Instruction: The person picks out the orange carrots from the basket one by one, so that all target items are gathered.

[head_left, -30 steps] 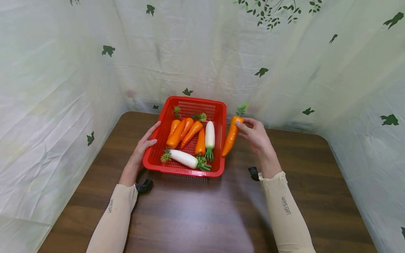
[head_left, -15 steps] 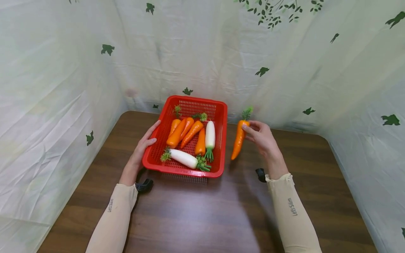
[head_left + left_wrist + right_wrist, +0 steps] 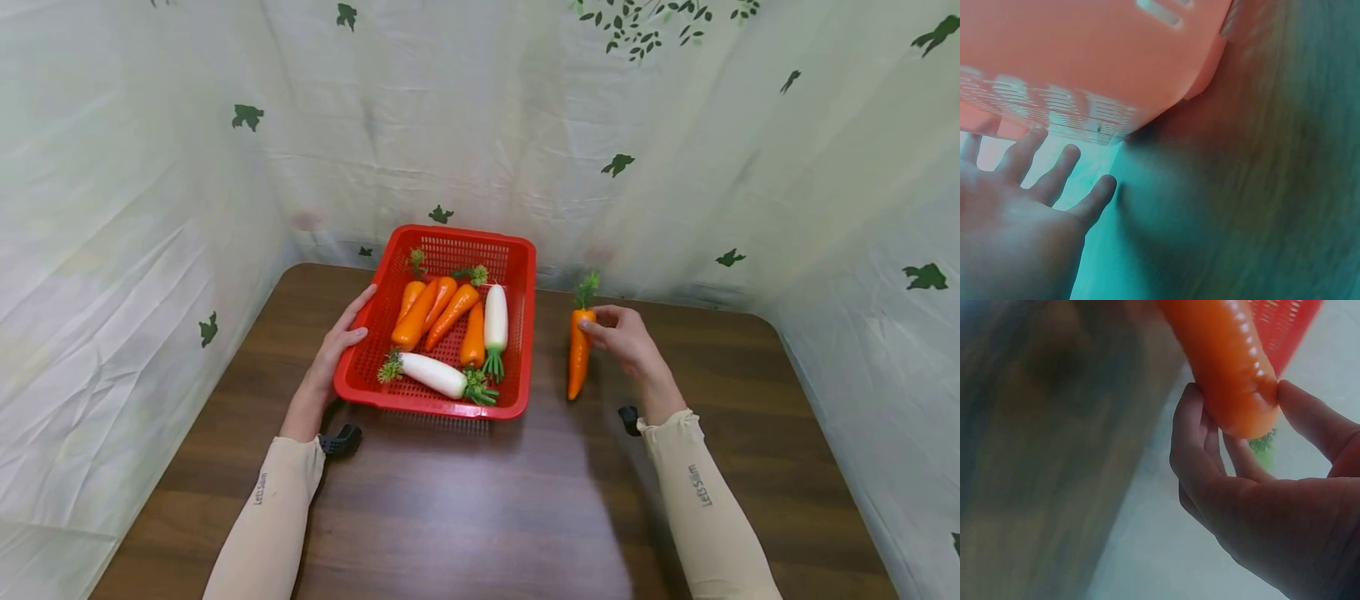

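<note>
One glossy, green-topped orange carrot (image 3: 579, 357) has shifted rightward.

Brown wood-grain table (image 3: 450, 517), red basket (image 3: 420, 407) on it.

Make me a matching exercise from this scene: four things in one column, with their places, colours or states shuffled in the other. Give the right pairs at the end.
Column one
1. Left hand
2. Right hand
3. Basket
4. Near radish

Column two
a. Red, with slotted walls
b. White, lying crosswise with green leaves towards the right
c. Pinching a carrot by its leafy end, outside the basket
d. At the basket's left side

Right pairs: 1-d, 2-c, 3-a, 4-b.
</note>
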### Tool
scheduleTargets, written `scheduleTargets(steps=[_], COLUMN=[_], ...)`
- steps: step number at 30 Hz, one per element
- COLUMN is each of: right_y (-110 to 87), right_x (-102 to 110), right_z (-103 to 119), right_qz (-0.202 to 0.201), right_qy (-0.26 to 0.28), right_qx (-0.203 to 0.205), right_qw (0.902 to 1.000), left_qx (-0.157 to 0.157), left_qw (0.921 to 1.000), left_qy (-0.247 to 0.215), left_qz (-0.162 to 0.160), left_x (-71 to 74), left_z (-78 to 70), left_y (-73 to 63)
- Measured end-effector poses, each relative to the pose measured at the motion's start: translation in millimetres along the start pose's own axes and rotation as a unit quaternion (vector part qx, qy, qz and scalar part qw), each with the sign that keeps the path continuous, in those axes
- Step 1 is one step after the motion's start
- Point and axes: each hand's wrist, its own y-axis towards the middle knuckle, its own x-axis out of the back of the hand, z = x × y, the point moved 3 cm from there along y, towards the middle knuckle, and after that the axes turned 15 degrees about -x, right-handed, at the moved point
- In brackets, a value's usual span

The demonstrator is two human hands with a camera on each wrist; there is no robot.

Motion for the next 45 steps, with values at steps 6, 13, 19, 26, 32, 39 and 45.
scheduleTargets(steps=[6, 13, 19, 26, 32, 39, 45], right_y=[12.8, 23.3, 26.7, 25.1, 17.5, 12.1, 5.7], right_x=[0, 2, 3, 5, 10, 9, 5], right_z=[-15, -25, -31, -30, -26, -19, -12], right_qz=[-0.013, -0.042, -0.055, -0.076, -0.113, -0.122, -0.121], right_qy=[-0.007, -0.005, -0.019, -0.019, -0.026, -0.015, 0.017], right_qx=[-0.012, -0.027, -0.04, -0.034, -0.029, 0.0, 0.011], right_qw=[0.9998, 0.9987, 0.9975, 0.9964, 0.9929, 0.9924, 0.9925], left_qx=[0.001, -0.001, 0.005, 0.006, 0.002, -0.002, -0.003], left_qw=[1.0, 1.0, 1.0, 0.9999, 1.0, 1.0, 0.9999], left_qy=[0.003, 0.001, -0.006, -0.009, -0.005, -0.001, -0.001], left_qz=[0.0, 0.003, 0.003, 0.002, 0.004, 0.007, 0.011], left_x=[-0.3, -4.4, -6.7, -7.8, -6.6, -5.1, -6.1], left_z=[-2.4, -8.9, -11.4, -13.1, -13.1, -11.7, -12.8], left_y=[-0.7, -1.4, -0.8, -0.5, -0.8, -0.8, -0.5])
